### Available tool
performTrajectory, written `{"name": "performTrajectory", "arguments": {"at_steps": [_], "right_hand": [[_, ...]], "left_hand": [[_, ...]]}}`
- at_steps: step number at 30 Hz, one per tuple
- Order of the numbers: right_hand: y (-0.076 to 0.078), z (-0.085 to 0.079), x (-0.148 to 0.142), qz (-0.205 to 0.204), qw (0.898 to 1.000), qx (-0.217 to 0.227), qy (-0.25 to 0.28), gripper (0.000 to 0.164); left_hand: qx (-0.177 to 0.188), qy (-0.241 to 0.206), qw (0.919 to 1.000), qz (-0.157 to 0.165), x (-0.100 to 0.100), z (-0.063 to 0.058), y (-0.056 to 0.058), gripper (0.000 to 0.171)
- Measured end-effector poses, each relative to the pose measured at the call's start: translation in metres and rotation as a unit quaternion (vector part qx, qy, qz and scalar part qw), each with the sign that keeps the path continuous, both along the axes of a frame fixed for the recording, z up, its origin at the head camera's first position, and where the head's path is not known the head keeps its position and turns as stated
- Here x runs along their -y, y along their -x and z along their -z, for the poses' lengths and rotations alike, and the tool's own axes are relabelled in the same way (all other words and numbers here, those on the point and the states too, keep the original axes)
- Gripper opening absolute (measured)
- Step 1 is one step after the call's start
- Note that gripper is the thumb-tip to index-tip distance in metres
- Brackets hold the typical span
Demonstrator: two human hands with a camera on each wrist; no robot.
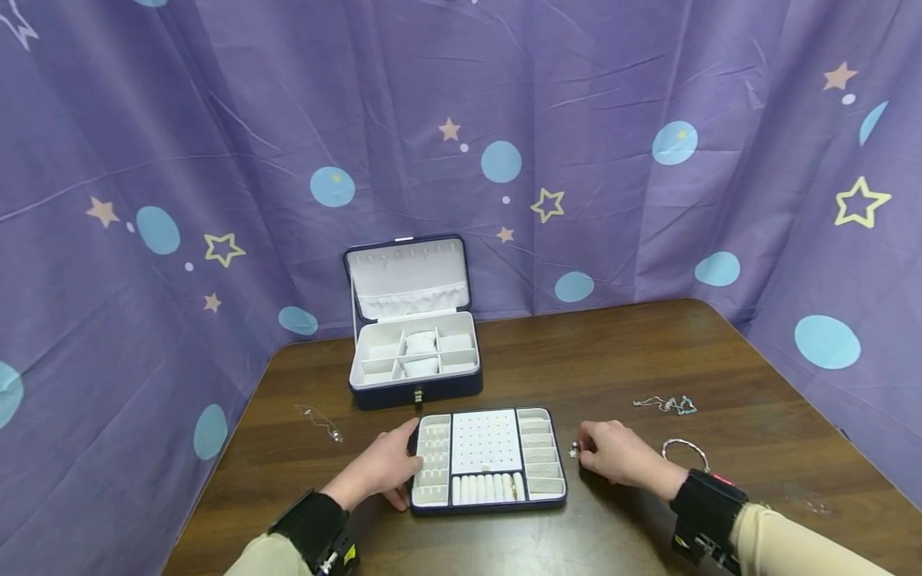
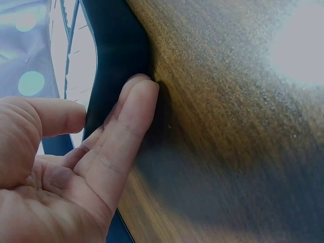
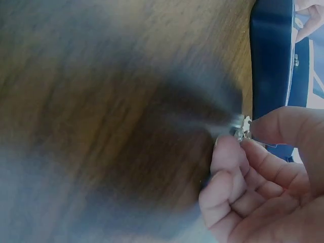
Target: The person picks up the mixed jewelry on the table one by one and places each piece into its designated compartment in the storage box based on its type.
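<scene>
1. a small silver ring (image 1: 573, 450) is pinched between the thumb and fingertips of the right hand (image 1: 621, 458), low over the wooden table (image 1: 720, 384) and just beside the right edge of the jewellery tray (image 1: 489, 506). in the right wrist view the ring (image 3: 244, 126) is seen caught at the very tips of the curled fingers, though that view is blurred.
2. the ring is judged to be very light, rigid and smooth, with a small glittering top; it is likely to slip or roll if the pinch is eased, so it is best taken by the band, not the ornament.
3. the left hand (image 1: 389, 464) is laid against the left edge of the tray, fingers straight and relaxed, nothing enclosed. in the left wrist view the fingertips (image 2: 139, 96) are seen touching the tray's dark wall (image 2: 114, 55).
4. the tray is judged light and stiff, with soft padded slots, and apt to slide on the smooth tabletop unless steadied at its rim.
5. an open jewellery box (image 1: 414, 336) stands behind the tray, apart from it, lid upright.
6. a thin chain (image 1: 318, 422) lies to the left; a beaded chain (image 1: 666, 404) and a bangle (image 1: 684, 450) lie to the right. chains are judged limp and prone to tangling.
</scene>
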State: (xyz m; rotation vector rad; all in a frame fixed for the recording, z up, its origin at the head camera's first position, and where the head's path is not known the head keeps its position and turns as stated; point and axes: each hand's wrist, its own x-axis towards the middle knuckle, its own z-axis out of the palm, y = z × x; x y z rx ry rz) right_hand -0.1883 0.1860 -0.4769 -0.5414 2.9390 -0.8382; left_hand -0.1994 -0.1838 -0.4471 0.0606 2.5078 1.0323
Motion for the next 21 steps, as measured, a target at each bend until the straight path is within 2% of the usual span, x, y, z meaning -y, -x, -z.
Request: {"name": "performTrajectory", "arguments": {"at_steps": [6,10,21], "right_hand": [[0.003,0.005,-0.002,0.027,0.999,-0.022,-0.030,0.019],[0.005,0.009,-0.007,0.042,0.998,-0.022,-0.028,0.024],[0.006,0.008,-0.012,0.036,0.999,-0.035,-0.007,0.024]], "left_hand": [[0.003,-0.006,1.0000,-0.001,-0.001,-0.001,-0.001,0.075],[0.007,-0.009,0.9999,-0.001,-0.001,-0.002,-0.002,0.075],[0.008,-0.011,0.9999,-0.009,-0.001,-0.001,-0.003,0.074]]}}
